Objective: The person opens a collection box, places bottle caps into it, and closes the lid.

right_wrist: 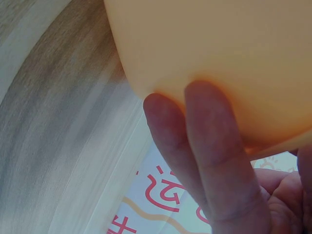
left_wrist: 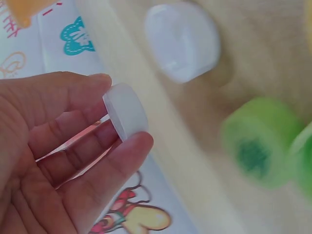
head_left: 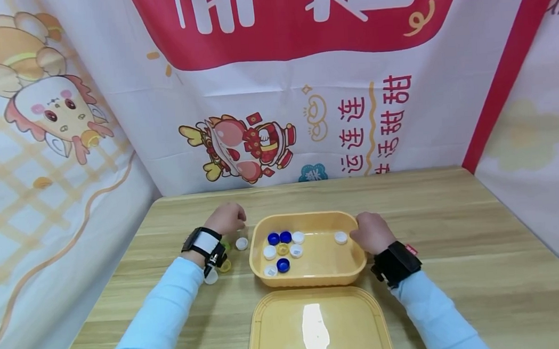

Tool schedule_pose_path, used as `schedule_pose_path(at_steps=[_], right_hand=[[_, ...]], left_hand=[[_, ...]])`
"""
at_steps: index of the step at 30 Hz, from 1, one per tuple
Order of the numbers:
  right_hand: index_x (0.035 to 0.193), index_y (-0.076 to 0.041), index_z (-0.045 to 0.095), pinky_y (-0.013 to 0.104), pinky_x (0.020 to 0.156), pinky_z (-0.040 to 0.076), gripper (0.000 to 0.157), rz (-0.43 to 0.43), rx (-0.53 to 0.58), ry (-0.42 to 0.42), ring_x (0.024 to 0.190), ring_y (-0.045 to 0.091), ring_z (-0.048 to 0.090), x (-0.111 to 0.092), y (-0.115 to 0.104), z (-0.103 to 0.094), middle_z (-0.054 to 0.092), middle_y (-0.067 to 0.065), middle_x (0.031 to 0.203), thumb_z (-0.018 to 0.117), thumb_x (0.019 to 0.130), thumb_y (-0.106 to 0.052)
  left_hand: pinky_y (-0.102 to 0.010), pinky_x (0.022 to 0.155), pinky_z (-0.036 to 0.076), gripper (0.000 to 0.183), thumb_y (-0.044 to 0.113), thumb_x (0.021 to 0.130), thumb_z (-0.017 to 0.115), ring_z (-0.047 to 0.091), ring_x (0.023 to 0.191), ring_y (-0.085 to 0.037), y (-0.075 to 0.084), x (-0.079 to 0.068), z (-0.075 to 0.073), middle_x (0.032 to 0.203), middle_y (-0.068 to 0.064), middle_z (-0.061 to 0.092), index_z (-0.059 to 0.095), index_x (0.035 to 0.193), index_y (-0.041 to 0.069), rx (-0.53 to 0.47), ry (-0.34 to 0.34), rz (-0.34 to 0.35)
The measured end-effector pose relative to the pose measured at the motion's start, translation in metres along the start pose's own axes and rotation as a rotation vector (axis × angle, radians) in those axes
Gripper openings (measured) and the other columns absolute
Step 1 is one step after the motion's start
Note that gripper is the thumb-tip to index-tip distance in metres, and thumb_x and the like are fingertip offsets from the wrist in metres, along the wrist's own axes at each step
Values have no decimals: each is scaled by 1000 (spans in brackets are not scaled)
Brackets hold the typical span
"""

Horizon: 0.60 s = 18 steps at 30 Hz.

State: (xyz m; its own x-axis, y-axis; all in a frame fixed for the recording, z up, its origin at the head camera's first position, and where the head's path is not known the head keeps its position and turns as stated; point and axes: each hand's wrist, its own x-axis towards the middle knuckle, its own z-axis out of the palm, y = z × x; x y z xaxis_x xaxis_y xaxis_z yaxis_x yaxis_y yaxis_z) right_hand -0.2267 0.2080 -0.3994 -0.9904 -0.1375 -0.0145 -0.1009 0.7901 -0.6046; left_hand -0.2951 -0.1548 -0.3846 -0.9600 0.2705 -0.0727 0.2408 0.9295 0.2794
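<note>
Between thumb and fingertips, my left hand (head_left: 225, 219) pinches a white bottle cap (left_wrist: 126, 111), seen edge-on in the left wrist view. That hand is left of a yellow plastic box (head_left: 310, 282), near another white cap (head_left: 241, 244) on the table. Several blue, white and yellow caps lie in the box, mostly on its left side, with one white cap (head_left: 340, 238) at the right. At the box's right end, my right hand (head_left: 373, 233) grips the rim; in the right wrist view two fingers (right_wrist: 214, 126) press against its outer wall.
A yellow lid (head_left: 288, 323) lies on the wooden table (head_left: 435, 213) in front of the box. By the left wrist sit a white cap (head_left: 211, 277), a yellow cap (head_left: 225, 266) and green caps (left_wrist: 263, 141). Printed cloth (head_left: 274, 89) hangs behind the table.
</note>
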Motion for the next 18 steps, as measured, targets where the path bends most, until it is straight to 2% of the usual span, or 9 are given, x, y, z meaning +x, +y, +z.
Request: schedule_pose_path(at_steps=[9,18], right_hand=[[79,1,62,28,52,45,6,4,10,0,58,20,54,1,0,0,56,8,67,58,84,0],[81,2,63,28,53,46,5,14,15,-1,59,21,54,2,3,-1,56,9,68,59,84,0]], left_hand=[[-36,73,54,12,2,82,68,62,79,-20,22,-2,-36,87,-8,69,74,92,3,44,74,156],[-34,72,54,12,5,85,67,61,77,-17,58,-9,-48,88,-6,69,75,95,5,60,56,195]])
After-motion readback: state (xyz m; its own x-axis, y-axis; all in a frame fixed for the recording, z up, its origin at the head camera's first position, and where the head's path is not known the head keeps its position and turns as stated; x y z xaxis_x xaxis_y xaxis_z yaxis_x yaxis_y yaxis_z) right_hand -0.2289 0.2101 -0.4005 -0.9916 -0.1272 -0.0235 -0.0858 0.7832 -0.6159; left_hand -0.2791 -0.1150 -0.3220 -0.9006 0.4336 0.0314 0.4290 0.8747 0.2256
